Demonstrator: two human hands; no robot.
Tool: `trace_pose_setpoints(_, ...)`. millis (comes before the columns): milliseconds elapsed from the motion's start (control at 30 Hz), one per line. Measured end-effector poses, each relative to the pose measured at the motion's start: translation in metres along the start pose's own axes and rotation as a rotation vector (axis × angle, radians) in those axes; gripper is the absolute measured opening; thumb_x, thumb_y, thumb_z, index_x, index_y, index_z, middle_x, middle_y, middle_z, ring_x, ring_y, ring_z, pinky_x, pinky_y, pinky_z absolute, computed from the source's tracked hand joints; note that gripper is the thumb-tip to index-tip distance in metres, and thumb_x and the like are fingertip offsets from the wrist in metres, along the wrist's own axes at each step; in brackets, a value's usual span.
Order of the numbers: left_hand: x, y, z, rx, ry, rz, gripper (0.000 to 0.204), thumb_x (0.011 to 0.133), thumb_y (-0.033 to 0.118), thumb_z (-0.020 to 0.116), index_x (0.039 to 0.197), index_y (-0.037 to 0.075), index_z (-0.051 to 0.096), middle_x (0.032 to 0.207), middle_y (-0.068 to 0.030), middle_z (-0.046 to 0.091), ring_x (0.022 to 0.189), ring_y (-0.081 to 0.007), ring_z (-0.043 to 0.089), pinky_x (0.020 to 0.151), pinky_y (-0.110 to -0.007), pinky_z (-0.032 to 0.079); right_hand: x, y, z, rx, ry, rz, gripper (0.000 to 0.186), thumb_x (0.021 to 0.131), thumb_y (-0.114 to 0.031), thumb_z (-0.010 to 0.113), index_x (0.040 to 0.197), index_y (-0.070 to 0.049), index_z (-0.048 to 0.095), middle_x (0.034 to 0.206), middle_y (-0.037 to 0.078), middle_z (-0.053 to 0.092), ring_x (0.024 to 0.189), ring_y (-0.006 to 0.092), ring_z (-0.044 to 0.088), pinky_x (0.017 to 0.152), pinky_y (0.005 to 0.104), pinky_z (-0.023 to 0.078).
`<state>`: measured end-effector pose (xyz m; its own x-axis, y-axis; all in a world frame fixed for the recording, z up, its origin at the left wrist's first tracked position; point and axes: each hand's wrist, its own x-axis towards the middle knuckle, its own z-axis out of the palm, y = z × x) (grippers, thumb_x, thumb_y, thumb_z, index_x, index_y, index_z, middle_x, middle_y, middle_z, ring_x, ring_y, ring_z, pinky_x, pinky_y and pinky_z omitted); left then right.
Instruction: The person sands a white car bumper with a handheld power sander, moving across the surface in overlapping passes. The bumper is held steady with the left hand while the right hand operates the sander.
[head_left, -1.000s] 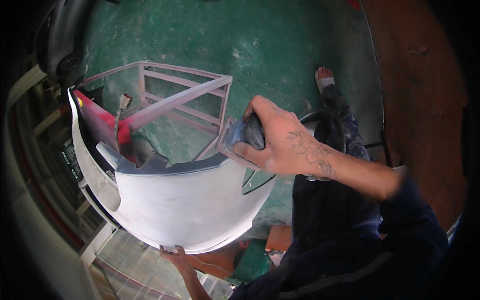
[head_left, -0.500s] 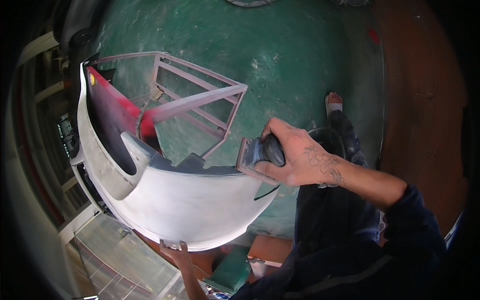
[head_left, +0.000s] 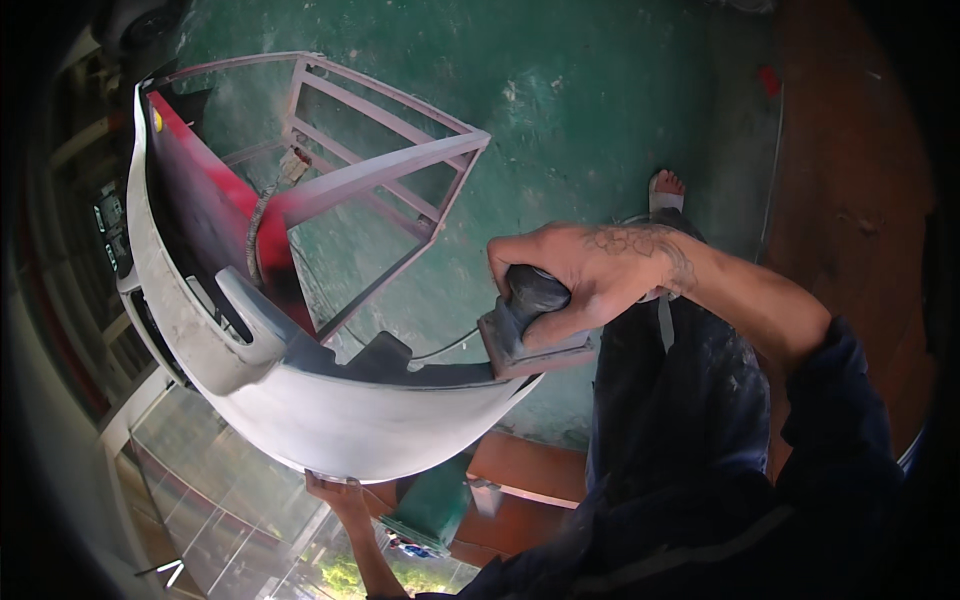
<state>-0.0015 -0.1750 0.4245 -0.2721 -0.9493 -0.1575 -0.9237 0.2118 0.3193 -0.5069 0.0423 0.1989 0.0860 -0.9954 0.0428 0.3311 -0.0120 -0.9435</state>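
A white car bumper (head_left: 340,425) with a dark grey upper edge curves across the left and middle. My right hand (head_left: 585,275) is closed around the black knob of a power sander (head_left: 540,290). The sander's flat rectangular pad lies against the upper edge near the bumper's right end, partly hiding that end. My left hand (head_left: 340,498) is at the bumper's lower edge, with its fingers bent against the rim; part of its grip is hidden.
A pinkish metal frame stand (head_left: 380,190) with a red-sprayed panel (head_left: 215,180) stands behind the bumper on a green floor (head_left: 590,110). A cable trails toward the sander. Below are a green bin (head_left: 430,515) and an orange-brown bench (head_left: 525,465). My foot (head_left: 667,190) stands at right.
The sander has slid right along the upper edge to the bumper's end. The bumper's front face shows less now, and the view has shifted. My left hand stays at the lower rim.
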Motion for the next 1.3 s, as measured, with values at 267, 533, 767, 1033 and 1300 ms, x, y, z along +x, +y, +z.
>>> trace_pose_setpoints(267, -0.004, -0.004, -0.004, 0.02, -0.016, 0.051, 0.113, 0.082, 0.046, 0.082, 0.157, 0.002, 0.009, 0.154, -0.0232, 0.029, 0.139, -0.0345, 0.04, 0.114, -0.048, 0.04, -0.008, 0.026, -0.03, -0.008, -0.13, 0.175, 0.043, 0.079, -0.027, 0.083, 0.099, 0.0, 0.058, 0.081, 0.011, 0.065, 0.075, 0.0209, 0.063, 0.065, 0.0374, 0.049)
trace_pose_setpoints(533, -0.014, 0.027, 0.008, 0.015, 0.01, -0.091, 0.127, 0.073, 0.074, 0.078, 0.158, 0.006, 0.012, 0.158, -0.0186, 0.022, 0.144, -0.0347, 0.03, 0.112, -0.054, 0.041, -0.004, -0.009, -0.006, -0.046, -0.026, -0.02, 0.043, 0.076, -0.021, 0.083, 0.103, -0.002, 0.056, 0.088, 0.014, 0.066, 0.081, 0.0276, 0.066, 0.07, 0.0408, 0.05)
trace_pose_setpoints(767, -0.009, 0.007, 0.002, -0.015, -0.035, 0.013, 0.127, 0.075, 0.069, 0.08, 0.158, 0.005, 0.008, 0.157, -0.0201, 0.024, 0.141, -0.0334, 0.037, 0.111, -0.049, 0.043, 0.012, -0.058, 0.032, -0.101, 0.22, -0.06, 0.049, 0.076, -0.019, 0.083, 0.106, -0.002, 0.049, 0.095, 0.019, 0.061, 0.083, 0.0391, 0.066, 0.069, 0.0462, 0.051)
trace_pose_setpoints(1033, -0.017, -0.005, 0.001, -0.052, -0.03, -0.023, 0.108, 0.082, 0.022, 0.084, 0.158, 0.005, 0.01, 0.156, -0.0204, 0.02, 0.142, -0.0367, 0.033, 0.115, -0.053, 0.039, -0.002, -0.066, 0.048, -0.212, 0.298, -0.122, 0.052, 0.074, -0.017, 0.086, 0.111, -0.004, 0.051, 0.097, 0.016, 0.059, 0.079, 0.0358, 0.066, 0.068, 0.0427, 0.052)
trace_pose_setpoints(1300, -0.02, -0.01, 0.005, 0.034, -0.015, -0.018, 0.11, 0.083, 0.027, 0.081, 0.158, 0.004, 0.005, 0.156, -0.0191, 0.021, 0.142, -0.0369, 0.034, 0.113, -0.051, 0.042, 0.052, -0.087, 0.029, -0.274, 0.347, -0.088, 0.055, 0.072, -0.016, 0.087, 0.113, -0.007, 0.052, 0.103, 0.014, 0.058, 0.089, 0.0346, 0.066, 0.075, 0.0421, 0.052)
